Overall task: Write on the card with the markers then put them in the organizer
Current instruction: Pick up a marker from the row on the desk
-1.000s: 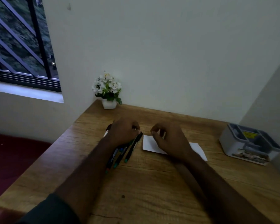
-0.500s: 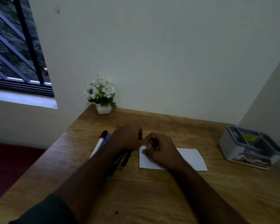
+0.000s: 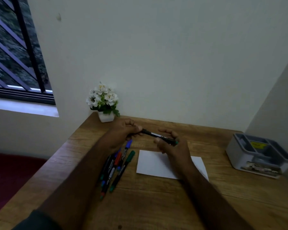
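Observation:
A black marker [image 3: 154, 134] is held level above the desk, gripped at both ends. My left hand [image 3: 123, 131] pinches its left end and my right hand [image 3: 172, 143] holds its right end, where a green tip shows. Below them a white card [image 3: 154, 164] lies flat on the wooden desk [image 3: 156, 205], partly covered by my right forearm. Several markers [image 3: 118, 166] with blue, red and green caps lie in a loose bunch left of the card. The grey organizer [image 3: 258, 155] with open compartments stands at the desk's right edge, well apart from both hands.
A small white pot of white flowers [image 3: 104, 102] stands in the desk's far left corner against the wall. A barred window [image 3: 15, 55] is at the left. A side wall runs close behind the organizer. The desk's left edge drops to a dark red floor.
Both hands rose from the desk surface. A black marker left the bunch and now spans between my two hands above the card. The remaining markers lie uncovered.

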